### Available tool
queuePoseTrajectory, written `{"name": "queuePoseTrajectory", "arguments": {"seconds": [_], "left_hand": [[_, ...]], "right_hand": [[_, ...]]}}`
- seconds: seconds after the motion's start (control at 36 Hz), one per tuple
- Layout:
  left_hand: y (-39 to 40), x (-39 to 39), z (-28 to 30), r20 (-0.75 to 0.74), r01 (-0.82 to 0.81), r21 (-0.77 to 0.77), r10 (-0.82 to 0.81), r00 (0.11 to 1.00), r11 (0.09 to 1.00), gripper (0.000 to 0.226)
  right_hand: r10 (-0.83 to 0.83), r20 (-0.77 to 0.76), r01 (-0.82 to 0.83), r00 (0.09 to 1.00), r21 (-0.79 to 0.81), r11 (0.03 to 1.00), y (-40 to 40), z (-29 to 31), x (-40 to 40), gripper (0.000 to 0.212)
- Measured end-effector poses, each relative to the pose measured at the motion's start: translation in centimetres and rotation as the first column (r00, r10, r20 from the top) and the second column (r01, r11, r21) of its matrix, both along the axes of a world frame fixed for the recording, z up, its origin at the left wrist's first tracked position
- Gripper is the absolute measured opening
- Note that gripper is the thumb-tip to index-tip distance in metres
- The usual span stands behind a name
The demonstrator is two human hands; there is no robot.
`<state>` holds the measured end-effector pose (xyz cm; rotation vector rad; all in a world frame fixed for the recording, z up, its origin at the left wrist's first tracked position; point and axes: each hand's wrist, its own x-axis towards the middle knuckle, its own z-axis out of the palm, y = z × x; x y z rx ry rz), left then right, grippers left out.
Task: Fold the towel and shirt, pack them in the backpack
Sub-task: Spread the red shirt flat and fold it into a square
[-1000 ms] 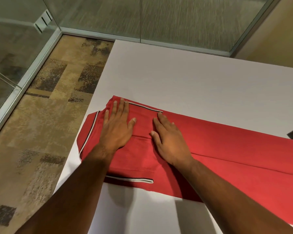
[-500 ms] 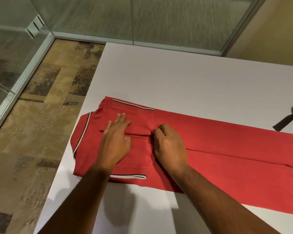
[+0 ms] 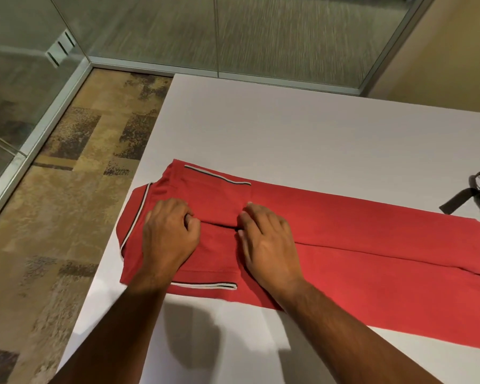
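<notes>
Red polo-type shirt (image 3: 344, 239) is laid out flat across the white table (image 3: 288, 128), already folded lengthwise into a long strip with both sleeves tucked in over the body, so you can see the striped sleeve cuffs along the far and near edges near the collar end. That collar end sits right by the table's left edge, and the hem end runs off toward the right. Makes sense to have it narrowed like this, since my guess is the next fold goes crosswise to get it down to backpack size. Both hands are parked on the sleeve area where the two tucked sleeves meet in the middle. The left hand (image 3: 168, 236) is knuckles-up with fingers curled under, looks like it's bunching or pinching a bit of fabric at that seam, though I can't see the fingertips well enough to swear to it. The right hand (image 3: 263, 242) is just beside it, also palm-down with fingers bent, tips digging into the same fold line, so probably gripping cloth too. Forearms come in straight from the near edge. A black strap (image 3: 460, 198) pokes in at the right, likely the backpack's. No towel in view.
</notes>
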<state>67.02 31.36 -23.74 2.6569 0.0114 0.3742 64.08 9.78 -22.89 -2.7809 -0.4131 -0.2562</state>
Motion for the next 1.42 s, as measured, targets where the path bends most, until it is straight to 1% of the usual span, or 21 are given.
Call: {"name": "queuePoseTrajectory", "arguments": {"seconds": [0.06,0.11,0.14,0.19,0.28,0.33,0.39,0.42,0.44,0.5,0.58,0.67,0.72,0.75,0.81,0.86,0.92,0.97,1.25,1.31,1.42], "left_hand": [[-0.5,0.3,0.2,0.001,-0.044,0.026,0.044,0.999,0.999,0.021],[-1.0,0.9,0.4,-0.016,-0.095,0.079,0.096,0.995,0.992,0.032],[-1.4,1.3,0.6,-0.032,-0.115,0.107,0.119,0.992,0.988,0.034],[-2.3,2.0,0.9,-0.035,-0.124,0.112,0.128,0.991,0.986,0.030],[-4.3,3.0,1.2,-0.011,0.014,0.040,-0.014,1.000,0.999,0.013],[-5.9,3.5,0.9,-0.104,0.093,0.033,-0.089,0.991,0.995,0.032],[-6.9,3.7,0.5,-0.273,0.111,0.042,-0.095,0.957,0.993,0.054],[-7.2,3.7,0.1,-0.342,0.116,0.057,-0.090,0.935,0.992,0.060],[-7.2,3.6,-0.5,-0.383,0.124,0.084,-0.083,0.920,0.989,0.063],[-6.9,3.3,-1.3,-0.393,0.142,0.153,-0.072,0.917,0.978,0.066],[-7.2,3.2,-1.3,-0.410,0.119,0.200,-0.027,0.912,0.973,0.066],[-9.2,3.4,-0.2,-0.434,0.030,0.229,0.074,0.898,0.973,0.068],[-11.8,3.2,0.7,-0.397,0.002,0.225,0.090,0.913,0.974,0.070],[-13.4,2.9,1.0,-0.362,0.030,0.225,0.055,0.930,0.974,0.070],[-17.0,1.9,1.2,-0.301,0.156,0.214,-0.087,0.950,0.964,0.071],[-20.7,0.6,0.7,-0.273,0.287,0.201,-0.228,0.935,0.937,0.071],[-23.7,-0.7,-0.2,-0.294,0.380,0.202,-0.314,0.903,0.903,0.070],[-25.2,-1.7,-1.4,-0.335,0.421,0.209,-0.339,0.879,0.883,0.069],[-26.0,-2.3,-2.9,-0.276,0.349,0.235,-0.282,0.919,0.907,0.068],[-26.4,-2.3,-2.8,-0.294,0.318,0.226,-0.247,0.923,0.921,0.070],[-29.5,-2.0,-1.9,-0.372,0.186,0.179,-0.109,0.922,0.966,0.076]], "right_hand": [[-0.005,-0.200,-0.001,0.980,-0.029,1.000,0.3,0.1,0.2,0.055],[-0.002,-0.389,-0.026,0.921,-0.067,0.997,0.5,0.0,0.5,0.069],[0.004,-0.419,-0.042,0.908,-0.081,0.996,0.5,-0.2,0.6,0.073],[0.005,-0.406,-0.036,0.914,-0.068,0.997,0.7,-0.2,0.8,0.077],[-0.028,-0.363,0.019,0.931,-0.026,0.999,1.0,-0.1,1.2,0.073],[-0.048,-0.408,0.038,0.912,-0.032,0.999,0.8,-0.2,1.4,0.068],[-0.038,-0.469,0.030,0.882,-0.023,0.999,0.3,-0.3,1.6,0.065],[-0.025,-0.481,0.029,0.876,-0.001,1.000,0.0,-0.3,1.7,0.064],[-0.018,-0.485,0.039,0.875,0.033,0.999,-0.4,-0.2,1.7,0.063],[-0.045,-0.473,0.094,0.880,0.080,0.992,-1.6,-0.2,1.7,0.062],[-0.160,-0.455,0.190,0.876,0.022,0.981,-4.7,-0.7,1.4,0.064],[-0.226,-0.427,0.226,0.876,-0.052,0.973,-8.2,-1.3,0.8,0.067],[-0.262,-0.413,0.261,0.872,-0.061,0.963,-10.5,-1.5,0.4,0.068],[-0.284,-0.405,0.282,0.869,-0.065,0.957,-11.6,-1.6,0.2,0.068],[-0.328,-0.385,0.322,0.862,-0.082,0.943,-14.0,-1.8,-0.3,0.068],[-0.368,-0.376,0.356,0.851,-0.104,0.929,-16.5,-1.9,-0.8,0.069],[-0.403,-0.368,0.384,0.838,-0.129,0.914,-18.9,-2.0,-1.5,0.069],[-0.438,-0.358,0.410,0.825,-0.155,0.899,-21.4,-2.0,-2.2,0.069],[-0.602,-0.287,0.559,0.745,-0.224,0.798,-31.9,-2.3,-5.2,0.075],[-0.627,-0.271,0.576,0.731,-0.248,0.779,-33.4,-2.2,-5.5,0.075],[-0.675,-0.283,0.628,0.681,-0.248,0.737,-35.6,-1.8,-6.1,0.076]]}}
